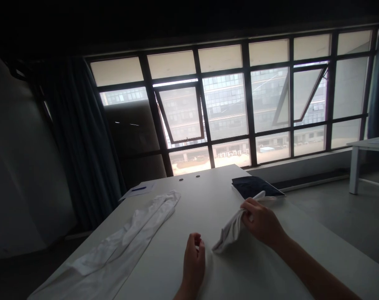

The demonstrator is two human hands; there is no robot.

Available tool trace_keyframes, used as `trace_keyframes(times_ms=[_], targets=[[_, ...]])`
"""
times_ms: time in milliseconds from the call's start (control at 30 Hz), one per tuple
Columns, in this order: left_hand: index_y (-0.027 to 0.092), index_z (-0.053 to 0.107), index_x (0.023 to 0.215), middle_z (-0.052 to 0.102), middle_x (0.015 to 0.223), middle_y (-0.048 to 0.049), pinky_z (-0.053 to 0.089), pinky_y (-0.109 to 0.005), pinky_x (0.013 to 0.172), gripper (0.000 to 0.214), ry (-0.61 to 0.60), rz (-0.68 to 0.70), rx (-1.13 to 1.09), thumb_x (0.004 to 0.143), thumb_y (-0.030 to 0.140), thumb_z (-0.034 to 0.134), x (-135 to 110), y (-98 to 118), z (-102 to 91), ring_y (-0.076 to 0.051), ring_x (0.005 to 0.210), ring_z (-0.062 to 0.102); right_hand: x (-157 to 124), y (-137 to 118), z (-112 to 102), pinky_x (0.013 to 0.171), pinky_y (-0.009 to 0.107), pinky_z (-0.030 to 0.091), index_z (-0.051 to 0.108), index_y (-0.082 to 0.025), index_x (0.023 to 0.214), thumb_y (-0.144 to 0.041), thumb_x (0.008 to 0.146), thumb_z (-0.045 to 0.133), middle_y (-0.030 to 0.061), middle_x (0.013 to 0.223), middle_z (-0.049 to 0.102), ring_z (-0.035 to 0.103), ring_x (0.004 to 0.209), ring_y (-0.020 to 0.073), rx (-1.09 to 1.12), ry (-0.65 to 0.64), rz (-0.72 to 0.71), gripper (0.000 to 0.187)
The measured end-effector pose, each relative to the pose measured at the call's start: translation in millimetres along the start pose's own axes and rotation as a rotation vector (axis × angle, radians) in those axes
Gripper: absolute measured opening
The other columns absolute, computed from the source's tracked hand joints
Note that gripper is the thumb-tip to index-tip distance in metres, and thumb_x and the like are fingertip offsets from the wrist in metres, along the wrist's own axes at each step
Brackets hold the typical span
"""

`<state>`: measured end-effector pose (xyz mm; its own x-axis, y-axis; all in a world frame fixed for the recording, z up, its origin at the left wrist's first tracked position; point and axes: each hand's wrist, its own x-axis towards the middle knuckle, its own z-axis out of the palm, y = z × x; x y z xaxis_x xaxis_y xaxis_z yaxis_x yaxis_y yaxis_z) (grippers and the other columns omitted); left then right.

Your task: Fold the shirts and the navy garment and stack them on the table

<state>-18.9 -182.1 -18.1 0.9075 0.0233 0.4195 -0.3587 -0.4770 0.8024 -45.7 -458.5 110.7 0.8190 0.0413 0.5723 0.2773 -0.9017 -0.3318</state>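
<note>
My right hand [262, 220] is closed on a bunched white cloth [231, 230] that trails down to the white table [208, 196]. Just left of the cloth's lower end, my left hand [194, 260] rests on the table with its fingers curled in; nothing shows in them. A long white garment [136, 233] lies stretched out flat on the left side of the table. A folded dark cloth [254, 186] sits beyond my right hand, near the table's right edge.
A sheet of paper with a blue pen [138, 189] lies at the table's far left corner. Large windows [227, 108] and dark curtains [83, 137] stand behind. Another white table [369, 146] stands at the right, across open floor.
</note>
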Motion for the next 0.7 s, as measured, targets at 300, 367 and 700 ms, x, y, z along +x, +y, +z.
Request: trace_keyframes(times_ms=[300, 367, 700], targets=[[0.023, 0.055, 0.103, 0.066, 0.092, -0.0029, 0.048, -0.026, 0.069, 0.021, -0.17, -0.017, 0.077, 0.086, 0.035, 0.05, 8.0, -18.6, 18.3, -0.018, 0.08, 0.065, 3.4, 60.9, -79.1, 0.065, 0.032, 0.036, 0.056, -0.026, 0.076, -0.031, 0.085, 0.057, 0.0031, 0.083, 0.063, 0.058, 0.069, 0.0187, -0.123, -0.143, 0.073, 0.011], [0.023, 0.056, 0.104, 0.066, 0.091, -0.0027, 0.048, -0.026, 0.068, 0.021, -0.207, 0.012, 0.094, 0.086, 0.031, 0.05, 9.2, -18.2, 20.3, -0.017, 0.076, 0.064, 20.7, 79.6, -83.2, 0.067, 0.032, 0.036, 0.058, -0.025, 0.076, -0.031, 0.085, 0.057, 0.0033, 0.083, 0.065, 0.059, 0.072, 0.0192, -0.112, -0.179, 0.084, 0.011], [0.024, 0.054, 0.102, 0.065, 0.089, -0.0017, 0.047, -0.025, 0.068, 0.02, -0.256, 0.007, 0.093, 0.082, 0.025, 0.05, 17.8, -21.7, 21.8, -0.016, 0.078, 0.063, 189.8, 178.0, -65.4, 0.078, 0.029, 0.041, 0.066, -0.009, 0.105, -0.027, 0.092, 0.049, 0.0148, 0.106, 0.067, 0.06, 0.09, 0.0192, -0.059, 0.23, 0.18, 0.028]])
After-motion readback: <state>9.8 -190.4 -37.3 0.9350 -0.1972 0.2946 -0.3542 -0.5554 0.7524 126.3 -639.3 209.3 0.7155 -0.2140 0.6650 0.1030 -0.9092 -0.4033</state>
